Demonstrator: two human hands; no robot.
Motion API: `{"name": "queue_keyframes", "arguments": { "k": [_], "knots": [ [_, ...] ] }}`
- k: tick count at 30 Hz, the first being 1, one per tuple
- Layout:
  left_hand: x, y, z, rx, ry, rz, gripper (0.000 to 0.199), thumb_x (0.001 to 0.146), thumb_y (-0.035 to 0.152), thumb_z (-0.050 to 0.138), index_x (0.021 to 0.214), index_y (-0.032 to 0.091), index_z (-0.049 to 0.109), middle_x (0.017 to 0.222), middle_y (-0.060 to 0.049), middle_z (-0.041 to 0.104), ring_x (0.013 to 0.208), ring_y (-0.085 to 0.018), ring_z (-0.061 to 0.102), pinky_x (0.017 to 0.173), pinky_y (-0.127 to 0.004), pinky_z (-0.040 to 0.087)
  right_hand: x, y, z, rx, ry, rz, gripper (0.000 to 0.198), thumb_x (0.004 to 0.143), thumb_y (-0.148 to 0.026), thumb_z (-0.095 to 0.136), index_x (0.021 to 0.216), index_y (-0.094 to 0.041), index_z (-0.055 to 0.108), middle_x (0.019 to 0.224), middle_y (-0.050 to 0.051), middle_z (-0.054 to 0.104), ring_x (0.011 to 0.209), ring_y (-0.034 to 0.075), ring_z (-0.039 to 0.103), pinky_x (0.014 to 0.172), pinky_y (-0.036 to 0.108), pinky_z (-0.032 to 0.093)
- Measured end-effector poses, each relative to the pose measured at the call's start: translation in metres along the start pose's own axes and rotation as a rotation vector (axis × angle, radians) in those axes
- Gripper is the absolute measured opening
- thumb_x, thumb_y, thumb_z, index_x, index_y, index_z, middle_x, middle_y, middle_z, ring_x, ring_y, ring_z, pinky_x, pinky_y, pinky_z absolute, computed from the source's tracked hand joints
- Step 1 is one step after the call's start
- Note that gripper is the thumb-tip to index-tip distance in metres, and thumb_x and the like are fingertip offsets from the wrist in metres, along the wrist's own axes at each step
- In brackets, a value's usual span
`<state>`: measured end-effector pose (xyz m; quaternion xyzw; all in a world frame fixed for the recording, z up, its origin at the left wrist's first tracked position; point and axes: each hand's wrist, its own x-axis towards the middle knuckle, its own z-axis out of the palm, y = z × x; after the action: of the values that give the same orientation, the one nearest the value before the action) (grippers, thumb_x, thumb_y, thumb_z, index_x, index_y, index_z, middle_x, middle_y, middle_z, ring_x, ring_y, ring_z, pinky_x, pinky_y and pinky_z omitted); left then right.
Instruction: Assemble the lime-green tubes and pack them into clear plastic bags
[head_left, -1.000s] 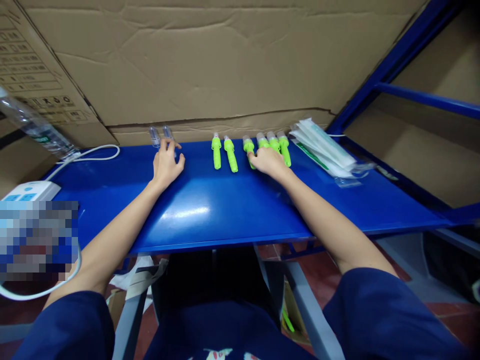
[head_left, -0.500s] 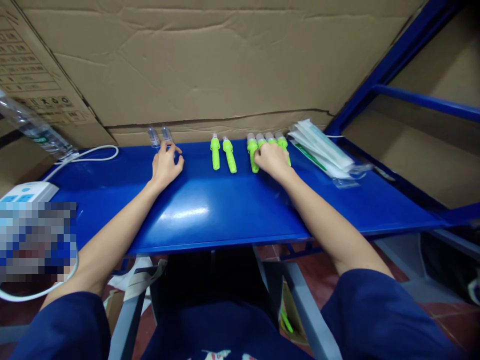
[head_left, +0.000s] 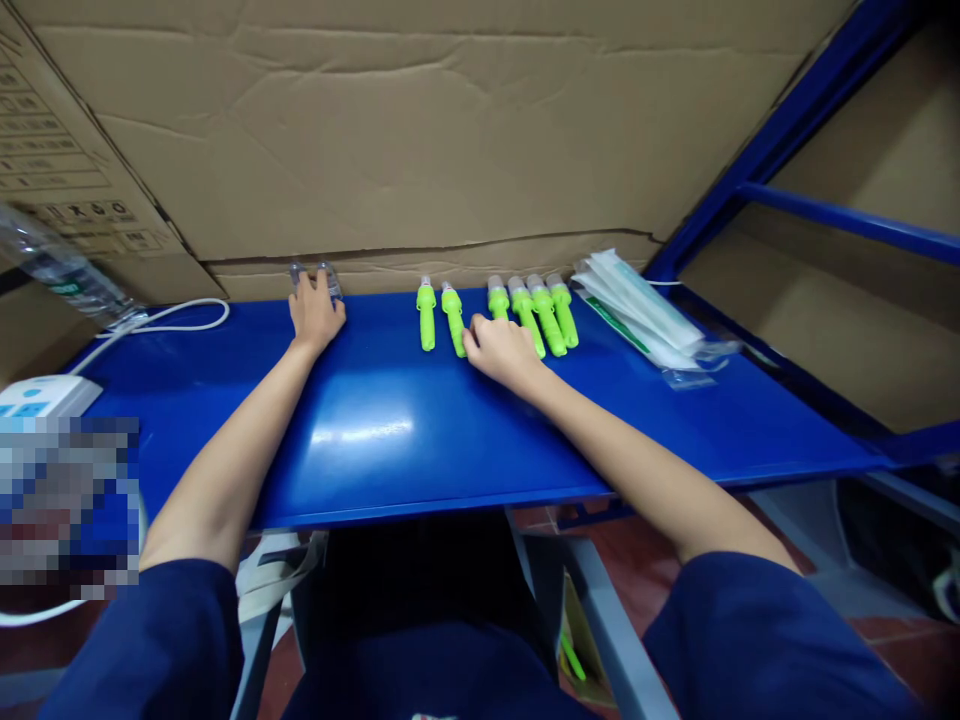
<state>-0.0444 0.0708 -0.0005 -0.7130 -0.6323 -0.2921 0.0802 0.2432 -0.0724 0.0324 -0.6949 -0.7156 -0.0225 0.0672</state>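
The head view showed a blue shelf (head_left: 420, 440) against cardboard (head_left: 420, 130), both arms stretched forward over it. The left hand (head_left: 313, 312), above centre-left, lay flat with fingers spread on two clear vials (head_left: 324, 274) at the shelf's back edge, covering rather than gripping them. The right hand (head_left: 499, 350), near centre, rested palm down, loosely curled, fingertips touching the lower end of the second green pen (head_left: 453, 318); whether it pinched that pen could not be told. Six pens lay in a row: a pair (head_left: 426, 316) left of the hand, four (head_left: 534, 310) packed side by side to its right. White packets (head_left: 641, 310) sat stacked further right, untouched. By my reading, the four looked sorted, the pair not yet.
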Motion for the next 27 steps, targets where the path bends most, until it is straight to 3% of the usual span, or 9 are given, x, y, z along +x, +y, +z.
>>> {"name": "queue_keyframes", "arguments": {
  "k": [3,9,17,21,27],
  "knots": [
    [0.007,0.003,0.004,-0.011,-0.01,0.006,0.057,0.093,0.031,0.05,0.15,0.021,0.054,0.145,-0.028,0.051,0.139,-0.046,0.052,0.111,-0.066,0.042,-0.002,-0.002,0.002,-0.004,-0.006,-0.025,0.043,0.107,-0.034,0.034,0.128,-0.014,0.066,0.115,0.023,0.076,0.112,0.04,0.073,0.084,0.044,0.054],
    [0.012,0.006,0.009,0.012,-0.084,-0.029,0.056,0.093,0.034,0.052,0.145,0.014,0.06,0.142,-0.03,0.053,0.137,-0.05,0.051,0.112,-0.069,0.038,-0.001,-0.002,0.003,0.008,-0.025,-0.044,0.043,0.107,-0.032,0.034,0.136,-0.014,0.061,0.12,0.021,0.075,0.113,0.038,0.072,0.085,0.043,0.054],
    [-0.005,0.009,-0.004,0.028,-0.125,0.2,0.049,0.094,0.032,0.051,0.138,0.015,0.064,0.135,-0.023,0.059,0.131,-0.042,0.056,0.113,-0.059,0.043,0.0,0.0,0.014,0.02,0.012,-0.068,0.053,0.109,-0.034,0.03,0.157,-0.022,0.048,0.138,0.018,0.065,0.112,0.035,0.069,0.083,0.041,0.054],
    [-0.014,0.019,-0.016,-0.003,-0.198,0.265,0.046,0.093,0.026,0.053,0.136,0.016,0.067,0.133,-0.021,0.059,0.128,-0.038,0.058,0.113,-0.055,0.046,0.001,-0.001,0.017,0.018,0.007,-0.08,0.053,0.11,-0.037,0.029,0.156,-0.027,0.051,0.137,0.016,0.064,0.11,0.036,0.07,0.082,0.042,0.054],
    [-0.038,0.032,-0.034,0.026,-0.257,0.373,0.046,0.093,0.019,0.053,0.136,0.019,0.068,0.124,-0.018,0.059,0.12,-0.034,0.062,0.104,-0.048,0.051,0.002,-0.002,0.014,0.03,0.02,-0.049,0.05,0.11,-0.04,0.029,0.147,-0.02,0.057,0.136,0.018,0.066,0.115,0.037,0.068,0.085,0.043,0.053]
  ]
}}
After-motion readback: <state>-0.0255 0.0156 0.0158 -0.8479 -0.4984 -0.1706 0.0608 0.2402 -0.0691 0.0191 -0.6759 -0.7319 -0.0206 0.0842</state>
